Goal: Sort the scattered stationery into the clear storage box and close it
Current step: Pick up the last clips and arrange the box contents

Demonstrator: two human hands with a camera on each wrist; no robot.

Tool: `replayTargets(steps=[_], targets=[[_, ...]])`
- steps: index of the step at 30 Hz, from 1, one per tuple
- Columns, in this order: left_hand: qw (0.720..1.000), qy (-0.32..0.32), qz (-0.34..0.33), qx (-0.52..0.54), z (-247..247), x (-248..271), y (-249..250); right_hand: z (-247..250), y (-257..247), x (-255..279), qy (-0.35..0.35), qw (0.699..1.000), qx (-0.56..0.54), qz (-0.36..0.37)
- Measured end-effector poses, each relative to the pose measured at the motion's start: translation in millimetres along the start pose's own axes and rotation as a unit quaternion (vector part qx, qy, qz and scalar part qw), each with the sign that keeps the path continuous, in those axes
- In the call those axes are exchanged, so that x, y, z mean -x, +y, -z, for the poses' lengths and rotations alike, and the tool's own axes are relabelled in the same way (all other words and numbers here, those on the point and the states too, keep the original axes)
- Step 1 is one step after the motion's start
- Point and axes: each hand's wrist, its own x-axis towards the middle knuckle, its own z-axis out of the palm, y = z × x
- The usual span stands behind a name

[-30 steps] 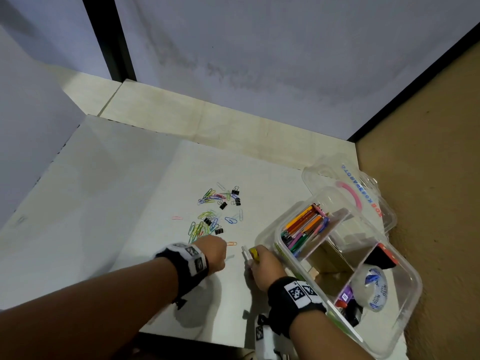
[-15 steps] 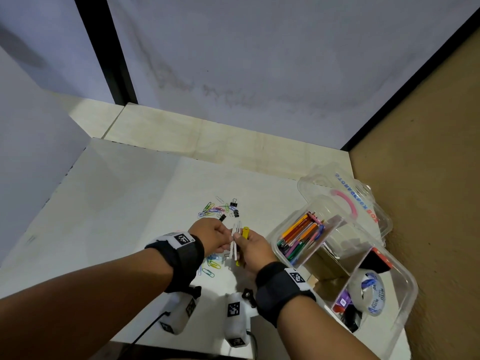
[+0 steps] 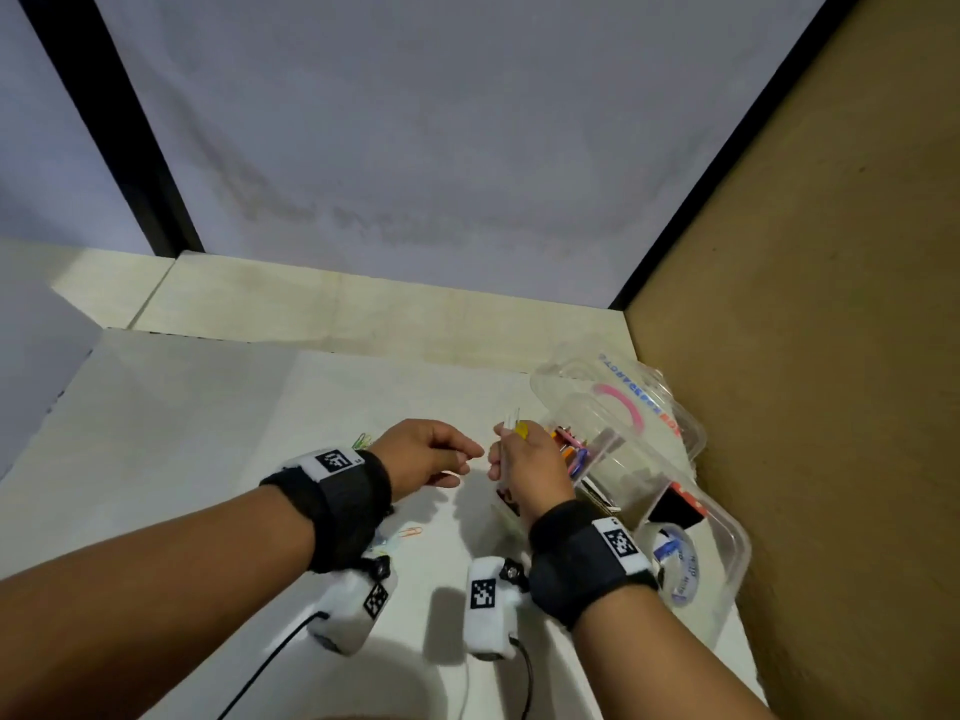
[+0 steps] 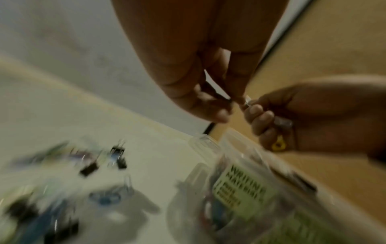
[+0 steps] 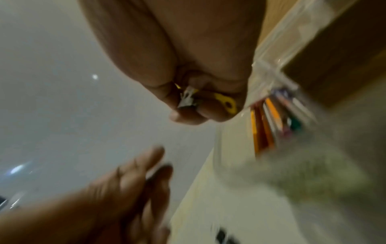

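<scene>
Yellow plastic shows in the right hand (image 3: 524, 467), whose curled fingers grip a small bundle (image 3: 514, 426): a yellow piece with a hole and some clear or silvery slim pieces, too blurred to name. That hand is above the table (image 3: 218, 407), just beside the near end of the clear box (image 3: 727, 543). The left hand (image 3: 426, 452) is close to it, fingers loosely curled and holding nothing that I can make out. The box stands open at the table's right edge, with pencils (image 5: 265, 125) in one compartment and a tape roll (image 3: 675, 563) in another. Its lid (image 3: 618, 392) lies behind it. Paper clips (image 3: 410, 532) and black binder clips (image 4: 104, 161) lie scattered on the table.
</scene>
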Motion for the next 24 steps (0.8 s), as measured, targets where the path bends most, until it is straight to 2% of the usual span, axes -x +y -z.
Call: replayTargets(steps=[2, 4, 5, 6, 8, 9, 10, 12, 15, 17, 21, 24], targets=[[0.985, 0.000, -0.041, -0.166, -10, -3, 2, 30, -2, -5, 0.055, 0.997, 0.058, 0.004], [0.931, -0.029, -0.076, -0.357, -17, -6, -2, 63, -4, -8, 0.081, 0.979, 0.189, -0.016], [0.908, -0.048, -0.084, -0.408, -19, -7, -7, 78, -4, -9, 0.070, 0.960, 0.269, -0.044], [0.894, -0.065, -0.089, -0.435, -21, -8, -10, 91, -4, -11, 0.048, 0.930, 0.357, -0.075], [0.874, -0.082, -0.107, -0.466, -23, -8, -14, 105, -6, -11, -0.005, 0.852, 0.506, -0.132], [0.867, -0.085, -0.116, -0.478, -23, -7, -15, 107, -8, -10, -0.023, 0.824, 0.545, -0.155], [0.861, -0.086, -0.122, -0.485, -23, -7, -15, 110, -9, -9, -0.039, 0.810, 0.561, -0.167], [0.857, -0.084, -0.126, -0.493, -23, -8, -15, 111, -11, -11, -0.065, 0.798, 0.574, -0.172], [0.860, -0.094, -0.120, -0.486, -21, -8, -17, 106, -14, -23, -0.049, 0.806, 0.570, -0.150], [0.870, -0.095, -0.114, -0.471, -19, -7, -21, 102, -13, -34, -0.034, 0.819, 0.558, -0.129], [0.891, -0.080, -0.096, -0.436, -13, 0, -30, 96, -21, -41, -0.017, 0.813, 0.572, -0.107], [0.902, -0.055, -0.071, -0.422, -1, 4, -39, 82, -31, -41, 0.011, 0.840, 0.538, -0.065]])
